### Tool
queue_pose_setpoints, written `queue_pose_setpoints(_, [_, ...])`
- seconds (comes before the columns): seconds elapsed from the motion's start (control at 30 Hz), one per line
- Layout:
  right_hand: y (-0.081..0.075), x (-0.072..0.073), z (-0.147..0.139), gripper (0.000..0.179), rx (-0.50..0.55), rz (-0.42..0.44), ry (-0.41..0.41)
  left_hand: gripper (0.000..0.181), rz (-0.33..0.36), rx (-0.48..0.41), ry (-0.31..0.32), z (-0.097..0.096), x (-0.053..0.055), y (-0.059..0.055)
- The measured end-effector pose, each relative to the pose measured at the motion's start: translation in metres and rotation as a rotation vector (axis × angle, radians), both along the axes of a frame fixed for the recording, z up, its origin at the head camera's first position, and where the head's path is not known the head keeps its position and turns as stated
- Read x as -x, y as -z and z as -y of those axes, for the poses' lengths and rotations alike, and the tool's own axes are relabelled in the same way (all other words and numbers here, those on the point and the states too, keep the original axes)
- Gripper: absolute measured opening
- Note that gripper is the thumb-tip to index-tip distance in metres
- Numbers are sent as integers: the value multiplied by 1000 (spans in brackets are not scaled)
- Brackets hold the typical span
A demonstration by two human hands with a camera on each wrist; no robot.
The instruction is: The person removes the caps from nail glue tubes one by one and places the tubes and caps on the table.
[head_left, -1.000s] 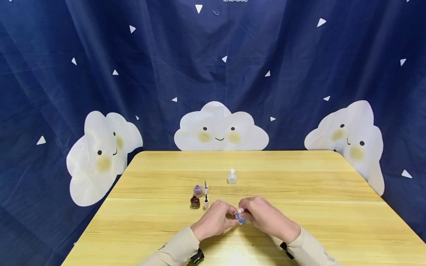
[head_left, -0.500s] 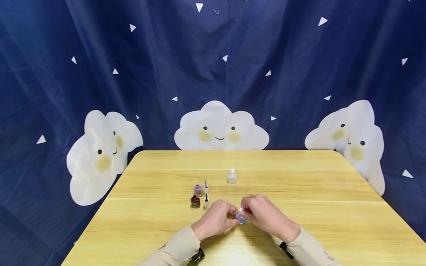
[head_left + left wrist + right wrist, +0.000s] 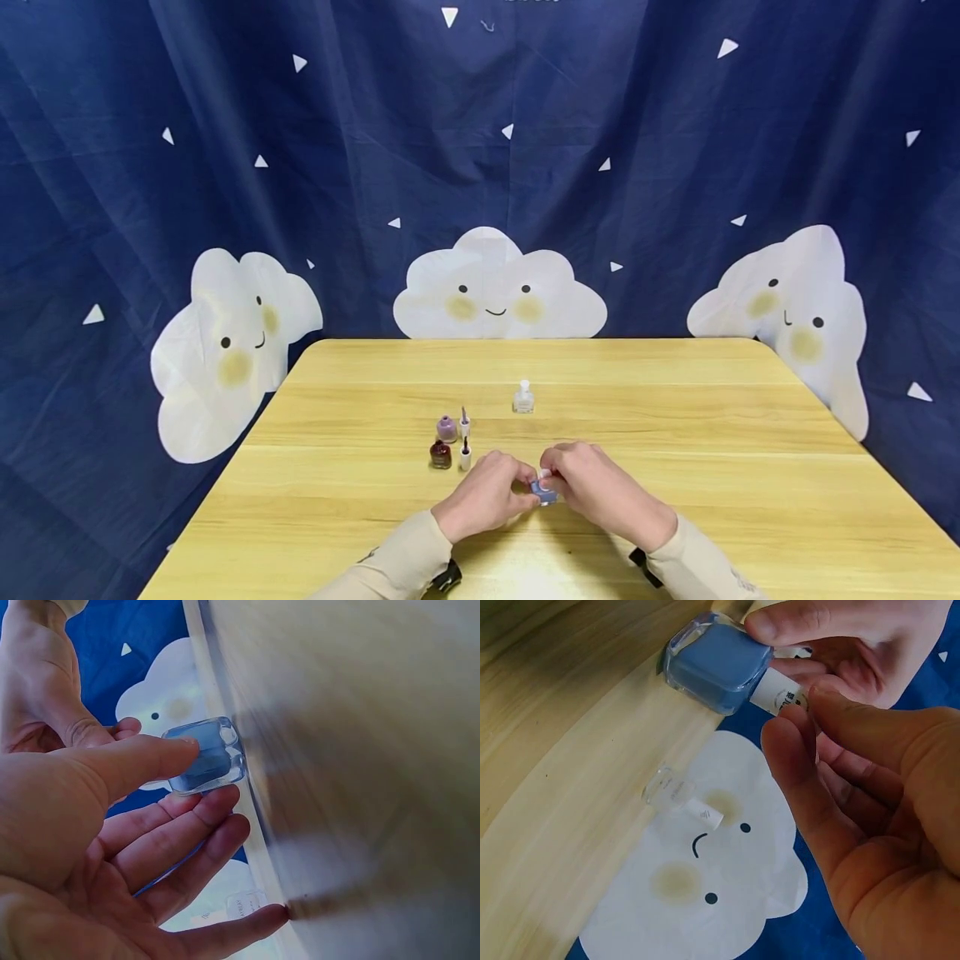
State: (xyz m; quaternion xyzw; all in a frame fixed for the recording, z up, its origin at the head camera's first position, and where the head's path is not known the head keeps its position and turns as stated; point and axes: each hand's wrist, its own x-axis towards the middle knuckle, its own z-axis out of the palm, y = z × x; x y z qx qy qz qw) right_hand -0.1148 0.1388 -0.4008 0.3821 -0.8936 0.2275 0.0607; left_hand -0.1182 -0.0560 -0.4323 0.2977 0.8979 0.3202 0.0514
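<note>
A blue nail polish bottle [image 3: 718, 666] with a white cap [image 3: 775, 691] is between my two hands, close over the wooden table. My left hand [image 3: 489, 493] grips the bottle's glass body, thumb on one face and fingers on the opposite side. With thumb and fingertips my right hand [image 3: 598, 493] pinches the white cap, which sits on the bottle's neck. In the left wrist view the blue glass [image 3: 206, 754] shows its base toward the table, and the cap is hidden behind the left thumb.
Left of my hands stand an uncapped purple polish bottle [image 3: 447, 429] and a dark red one [image 3: 440, 455]. Beside them two white brush caps [image 3: 465, 458] stand with bristles up. Farther back is a clear capped bottle [image 3: 523, 398] on the wooden table [image 3: 675, 400].
Both hands keep their hold on the blue bottle and its cap. The right hand's fingers shift slightly around the cap; the other bottles stay put.
</note>
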Motion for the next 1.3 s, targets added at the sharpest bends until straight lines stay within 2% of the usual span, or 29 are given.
queue_pose_setpoints(0.1, [1,1,-1,18,29,29,-3,6,-7,4,5,0,0,0])
queue_pose_setpoints(0.23, [4,4,-2,18,73,91,39,7,-12,-9,11,0,0,0])
queue_pose_setpoints(0.33, [6,5,-2,19,83,95,67,9,2,-23,9,0,0,0])
queue_pose_setpoints(0.5, [8,5,0,13,98,84,62,12,4,-19,4,0,-1,-1])
queue_pose_setpoints(0.77, [4,4,-1,11,72,91,23,11,8,-10,-14,-1,-1,-1])
queue_pose_setpoints(1.07, [-1,5,-5,12,26,57,-69,8,-28,17,11,0,1,2])
queue_pose_setpoints(1.3, [-2,7,-10,12,8,72,-141,6,-19,27,26,2,2,1])
